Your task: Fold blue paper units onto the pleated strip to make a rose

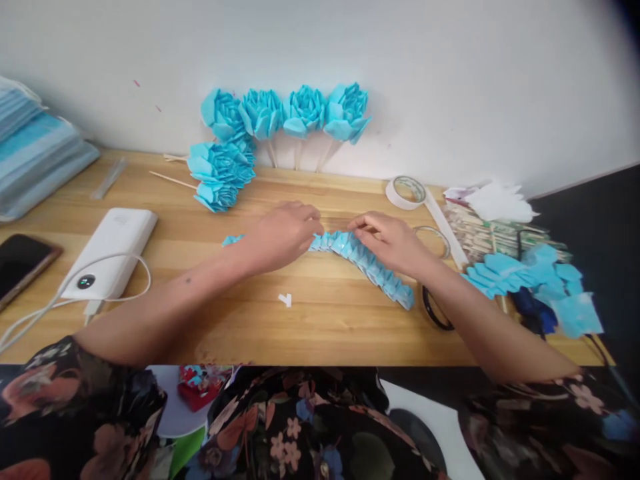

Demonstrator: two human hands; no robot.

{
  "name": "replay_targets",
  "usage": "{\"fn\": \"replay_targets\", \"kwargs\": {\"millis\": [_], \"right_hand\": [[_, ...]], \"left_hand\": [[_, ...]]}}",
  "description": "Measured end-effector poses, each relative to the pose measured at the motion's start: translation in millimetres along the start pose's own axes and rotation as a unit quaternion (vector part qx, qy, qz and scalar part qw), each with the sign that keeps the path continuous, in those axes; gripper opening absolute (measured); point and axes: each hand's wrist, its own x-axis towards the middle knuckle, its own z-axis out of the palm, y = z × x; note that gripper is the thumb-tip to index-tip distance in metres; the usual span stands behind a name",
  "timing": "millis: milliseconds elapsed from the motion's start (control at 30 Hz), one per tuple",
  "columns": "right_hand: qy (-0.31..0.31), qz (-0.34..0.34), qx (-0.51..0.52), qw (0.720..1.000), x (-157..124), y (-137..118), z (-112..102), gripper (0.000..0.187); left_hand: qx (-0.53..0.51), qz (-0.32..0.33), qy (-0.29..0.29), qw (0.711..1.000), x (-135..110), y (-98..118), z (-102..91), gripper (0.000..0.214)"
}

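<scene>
A pleated light-blue strip, apparently of paper, lies on the wooden table in a curve, its right end bent toward me. My left hand lies over its left part, fingers curled down and pinching it; the fingertips are partly hidden. From the other side, my right hand has its thumb and fingers closed at the strip's upper edge. Between the two hands a short stretch of folds shows. Two small white scraps lie on the table below the strip.
Several blue paper roses on sticks lean at the wall. Left are a white power bank with a cable, a phone and stacked masks. Right are a tape roll, wooden sticks and another blue strip.
</scene>
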Motion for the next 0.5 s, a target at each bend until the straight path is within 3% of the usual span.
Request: {"fn": "replay_targets", "kwargs": {"millis": [233,500], "right_hand": [[-0.042,-0.134,-0.076,0.987,12,-2,-12,0.036],[-0.103,-0.201,-0.122,0.966,29,9,-12,0.036]], "left_hand": [[0.085,0.009,-0.003,0.996,-6,26,12.3,0.031],[0.044,0.000,-0.043,0.998,-8,44,19.0,0.032]]}}
